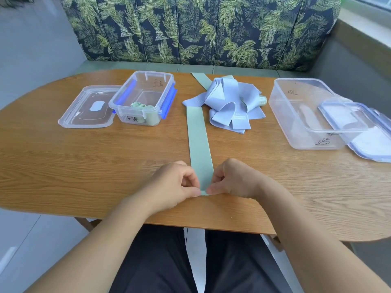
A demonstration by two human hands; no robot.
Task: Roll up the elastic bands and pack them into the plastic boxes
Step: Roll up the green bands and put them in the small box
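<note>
The dark trousers of the person are filling the bottom of the view, just under the near edge of the wooden table. Above them the left hand and the right hand are meeting near this edge. Each is curling its fingers, w/ thumb & fingertips pinching the near end of the green band, one hand on each side. This end is looking slightly turned over, but it is too small betw. the fingers to say for sure. The rest of the green band is lying flat & straight on the table, running away from the hands. It is passing under the pile of light blue bands and coming out again at the far edge of the table.

At the left the small box w/ blue clips is standing open, and rolled green bands are lying inside at its near wall. The small lid is lying flat just beside it, on its left. At the right the large box is standing open, w/ the large lid resting partly on its right rim. One green roll is lying betw. the pile & the large box. Behind the table a leaf-pattern sofa back is standing.
</note>
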